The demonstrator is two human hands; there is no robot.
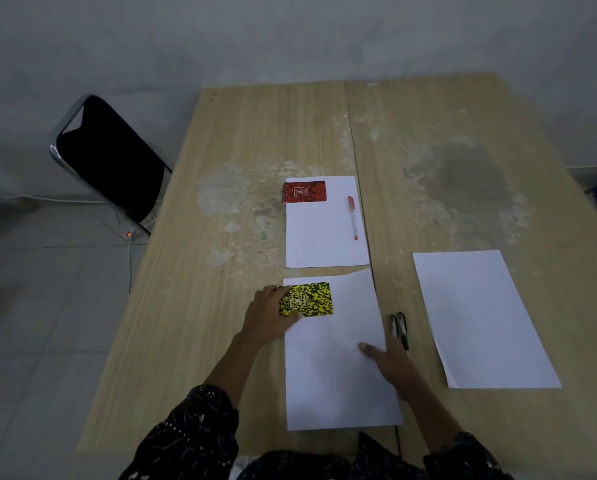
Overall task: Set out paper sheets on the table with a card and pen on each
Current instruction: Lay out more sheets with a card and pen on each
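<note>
Three white sheets lie on the wooden table (221,306). The far sheet (324,237) carries a red card (304,191) at its top left and a red pen (352,218) along its right side. On the near sheet (335,375), my left hand (267,315) holds a yellow-and-black card (307,299) at the top left corner. My right hand (392,362) rests at that sheet's right edge, fingers on two black pens (399,329) lying on the table. The right sheet (480,317) is bare.
A black folding chair (110,157) with a chrome frame stands left of the table, by a cable and a small red light (128,234) on the tiled floor. The table's back edge meets a grey wall. Worn pale patches mark the tabletop.
</note>
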